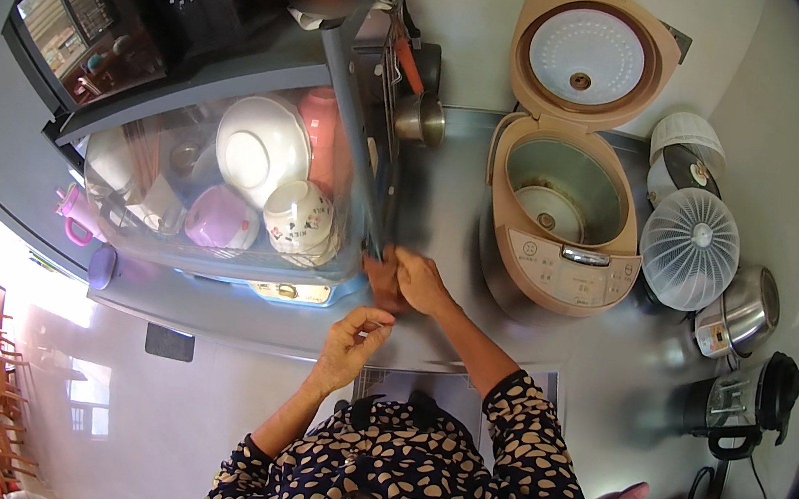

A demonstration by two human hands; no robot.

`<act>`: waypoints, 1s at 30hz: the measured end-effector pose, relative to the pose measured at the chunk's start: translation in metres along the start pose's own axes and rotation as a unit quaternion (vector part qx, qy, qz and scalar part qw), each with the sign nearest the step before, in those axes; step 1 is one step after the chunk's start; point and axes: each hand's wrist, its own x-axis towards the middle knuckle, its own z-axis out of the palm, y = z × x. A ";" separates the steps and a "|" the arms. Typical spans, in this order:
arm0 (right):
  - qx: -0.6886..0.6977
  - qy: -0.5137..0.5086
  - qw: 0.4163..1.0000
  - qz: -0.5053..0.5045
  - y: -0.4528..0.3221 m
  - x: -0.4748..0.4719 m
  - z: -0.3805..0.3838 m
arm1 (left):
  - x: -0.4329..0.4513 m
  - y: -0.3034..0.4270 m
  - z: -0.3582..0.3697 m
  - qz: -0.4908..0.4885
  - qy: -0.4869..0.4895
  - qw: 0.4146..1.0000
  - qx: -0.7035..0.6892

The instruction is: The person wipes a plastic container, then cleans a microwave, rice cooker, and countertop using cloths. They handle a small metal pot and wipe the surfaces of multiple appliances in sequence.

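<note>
My right hand (pixel 425 283) reaches over the steel counter, fingers bent beside the front corner of the dark grey rack. Under those fingers is a blurred reddish-brown patch (pixel 385 289); whether it is an object or a reflection is unclear. Just in front of the counter edge, my left hand (pixel 351 341) has thumb and forefinger pinched together. A thin pale thing may sit between them, too small to tell. Left of both hands stands a clear-fronted dish cabinet (pixel 216 263). Inside it are a white bowl (pixel 261 148), a patterned cup (pixel 297 221) and a lilac cup (pixel 222 218).
A rice cooker (pixel 562 278) stands open at right, its inner pot out. Beyond it are a white mesh strainer (pixel 689 246), a steel pot (pixel 747 310) and a blender (pixel 735 403). A black microwave (pixel 195 18) sits above the cabinet. Utensils (pixel 405 61) hang beside the rack.
</note>
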 end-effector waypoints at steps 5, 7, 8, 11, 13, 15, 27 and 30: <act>-0.033 0.230 0.973 0.017 -0.023 0.021 -0.027 | 0.009 0.005 0.007 0.002 0.014 1.000 0.025; -0.049 0.322 0.946 0.010 -0.030 0.052 -0.048 | 0.012 0.008 0.008 -0.001 0.011 0.999 0.047; -0.054 0.354 0.934 0.003 -0.036 0.065 -0.054 | 0.011 0.011 0.010 -0.002 0.014 0.999 0.044; -0.078 0.385 0.918 -0.056 -0.035 0.101 -0.063 | 0.017 0.021 0.013 0.013 0.016 0.999 0.037; -0.072 0.359 0.929 -0.061 -0.035 0.121 -0.059 | 0.013 0.014 0.011 0.022 0.030 0.999 0.035; -0.053 0.315 0.947 -0.015 -0.035 0.132 -0.055 | 0.012 0.013 0.011 0.047 0.043 0.997 0.041; 0.039 0.352 0.932 -0.074 -0.033 0.124 -0.049 | 0.015 0.022 0.013 0.028 0.031 0.998 0.052; 0.036 0.362 0.929 -0.068 -0.040 0.113 -0.056 | 0.024 0.028 0.015 0.049 0.029 0.995 0.084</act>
